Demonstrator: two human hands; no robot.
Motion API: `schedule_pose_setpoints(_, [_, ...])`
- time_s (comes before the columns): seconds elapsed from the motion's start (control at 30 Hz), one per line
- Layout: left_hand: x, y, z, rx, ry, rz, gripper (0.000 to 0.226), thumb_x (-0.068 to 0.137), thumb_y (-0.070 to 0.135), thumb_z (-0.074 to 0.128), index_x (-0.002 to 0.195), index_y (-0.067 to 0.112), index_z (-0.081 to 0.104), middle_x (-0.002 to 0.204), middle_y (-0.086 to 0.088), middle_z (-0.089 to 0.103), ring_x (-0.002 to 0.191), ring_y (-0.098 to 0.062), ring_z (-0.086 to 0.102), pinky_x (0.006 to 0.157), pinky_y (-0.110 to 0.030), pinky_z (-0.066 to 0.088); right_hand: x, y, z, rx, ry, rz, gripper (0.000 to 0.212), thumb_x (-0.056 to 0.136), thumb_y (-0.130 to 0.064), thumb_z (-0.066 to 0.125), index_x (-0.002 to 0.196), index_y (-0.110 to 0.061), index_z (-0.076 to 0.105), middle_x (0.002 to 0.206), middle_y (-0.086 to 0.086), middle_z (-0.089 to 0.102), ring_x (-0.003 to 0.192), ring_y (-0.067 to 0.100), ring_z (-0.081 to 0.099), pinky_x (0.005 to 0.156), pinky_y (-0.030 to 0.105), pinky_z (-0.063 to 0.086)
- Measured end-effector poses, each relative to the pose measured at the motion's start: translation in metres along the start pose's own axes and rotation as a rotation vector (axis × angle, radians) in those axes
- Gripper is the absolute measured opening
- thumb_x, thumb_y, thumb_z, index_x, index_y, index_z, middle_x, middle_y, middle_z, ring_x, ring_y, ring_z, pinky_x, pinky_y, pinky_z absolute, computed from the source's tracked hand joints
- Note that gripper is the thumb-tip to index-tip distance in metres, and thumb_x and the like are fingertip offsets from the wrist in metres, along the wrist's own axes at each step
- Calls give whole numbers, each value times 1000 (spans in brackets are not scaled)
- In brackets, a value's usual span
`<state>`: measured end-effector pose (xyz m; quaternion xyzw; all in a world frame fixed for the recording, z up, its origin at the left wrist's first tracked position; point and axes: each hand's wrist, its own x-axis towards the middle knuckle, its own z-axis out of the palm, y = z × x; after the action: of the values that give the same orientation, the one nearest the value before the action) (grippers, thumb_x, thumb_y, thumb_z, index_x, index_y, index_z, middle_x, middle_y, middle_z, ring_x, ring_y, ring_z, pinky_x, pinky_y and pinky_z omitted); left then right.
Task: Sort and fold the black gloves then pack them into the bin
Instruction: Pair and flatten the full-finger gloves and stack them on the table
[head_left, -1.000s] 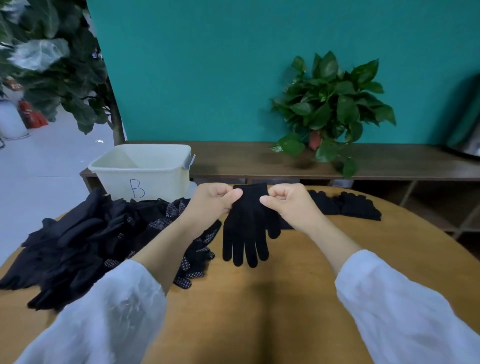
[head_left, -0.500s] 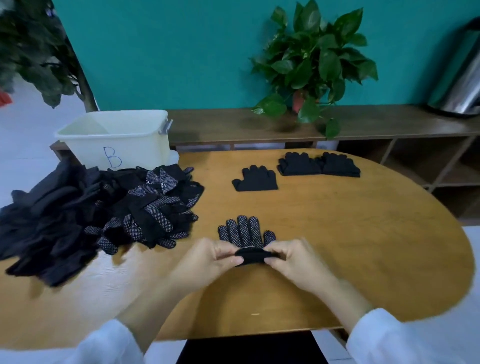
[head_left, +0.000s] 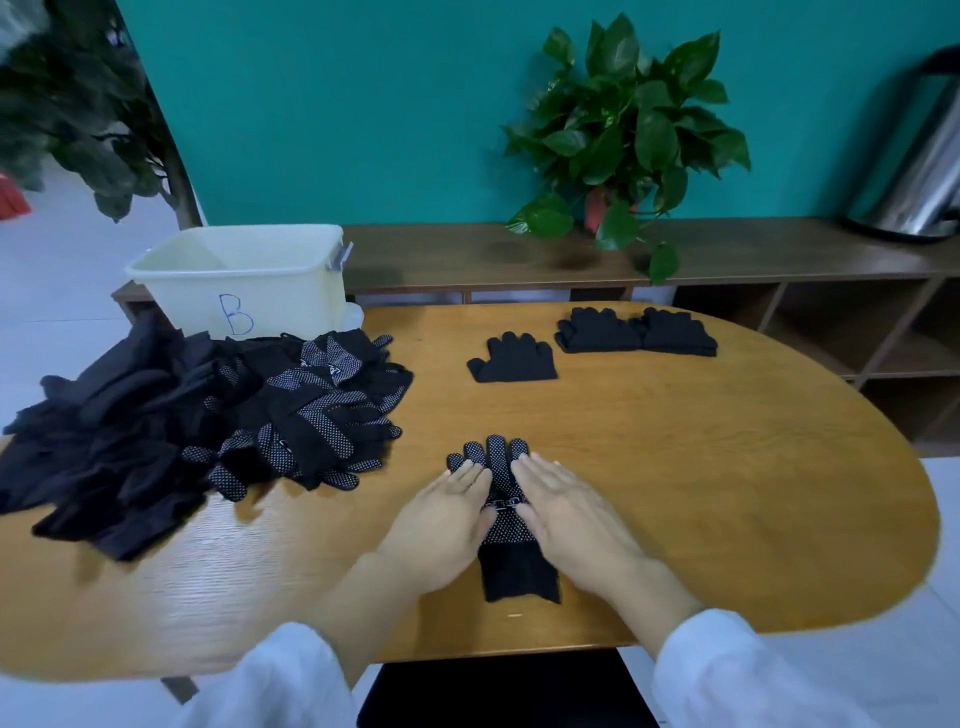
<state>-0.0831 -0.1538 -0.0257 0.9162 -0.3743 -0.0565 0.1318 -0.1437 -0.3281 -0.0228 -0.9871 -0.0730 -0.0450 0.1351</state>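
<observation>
We see both hands flat, fingers straight, pressing a dotted glove (head_left: 503, 512) on the table (head_left: 727, 493), gripping nothing. Left hand (head_left: 447, 519) covers its left edge, right hand (head_left: 566, 512) its right edge. Loose glove pile (head_left: 182, 415) lies left, touching the bin (head_left: 244, 283) marked B. Folded gloves (head_left: 636, 332) and one single glove (head_left: 511, 359) sit farther back.
</observation>
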Motion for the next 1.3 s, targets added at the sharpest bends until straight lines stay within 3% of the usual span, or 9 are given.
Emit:
schedule_pose_setpoints(0.13, [-6,-6,25,223,-73,-25,112,65,68,-42,153,7,-11,158,-5,-19,148,-19,-20,113,-28,-21,0,-1,21,-90,-173,58,95,75,-67,-24,153,-13,-14,160,1,-21,145,11,-23,114,24,-18])
schedule_pose_setpoints(0.5, [16,-19,27,245,-28,-16,102,65,63,-40,150,9,-19,161,-6,-20,146,-16,-25,118,-31,-18,17,14,27,-166,-196,125,121,49,-69,-49,151,-14,-16,160,2,-23,145,12,-24,115,27,-18])
schedule_pose_setpoints(0.6, [15,-22,21,232,-12,-9,99,75,65,-29,153,8,-12,163,-7,-15,147,-14,-22,120,-30,-15,20,9,15,-140,-237,130,116,57,-72,-39,153,-14,-12,161,1,-19,146,10,-20,115,25,-16])
schedule_pose_setpoints(0.73, [5,-26,0,226,73,-12,85,91,62,-12,156,8,-3,164,-6,-7,149,-13,-14,120,-26,-13,27,-7,-12,-92,-181,91,62,104,-46,14,155,-11,14,163,4,10,150,12,5,118,23,-2])
schedule_pose_setpoints(0.8, [-5,-29,-13,187,97,-30,68,104,52,9,157,9,2,164,-4,-2,150,-12,-10,119,-24,-11,32,-14,-21,-109,-104,73,42,106,-34,27,137,-11,45,149,4,43,139,18,35,113,27,24])
schedule_pose_setpoints(0.87, [-16,-37,-23,159,148,-34,62,106,46,16,157,12,8,164,-2,4,150,-10,-5,117,-19,-12,36,-22,-28,-132,-65,80,24,105,-30,32,99,-17,52,110,-2,59,106,20,54,81,30,38])
schedule_pose_setpoints(0.97, [-35,-54,-32,129,201,-52,62,105,46,12,156,12,18,163,-1,14,151,-9,3,115,-15,-11,42,-30,-31,-133,-42,98,26,103,-26,36,89,-15,55,89,-4,59,85,22,55,68,32,39])
schedule_pose_setpoints(1.13, [-60,-93,-48,83,336,-77,104,85,66,-20,149,7,37,156,-4,34,148,-16,25,116,-20,0,63,-41,-27,-130,-12,67,32,103,-28,38,112,-11,64,108,3,69,97,24,63,84,39,51])
schedule_pose_setpoints(1.3, [-75,-129,-70,97,395,-218,76,94,49,10,141,5,49,147,-7,48,141,-20,40,117,-25,14,89,-65,-26,-122,-9,-32,32,103,-28,38,119,-20,65,113,0,68,101,22,62,87,38,50])
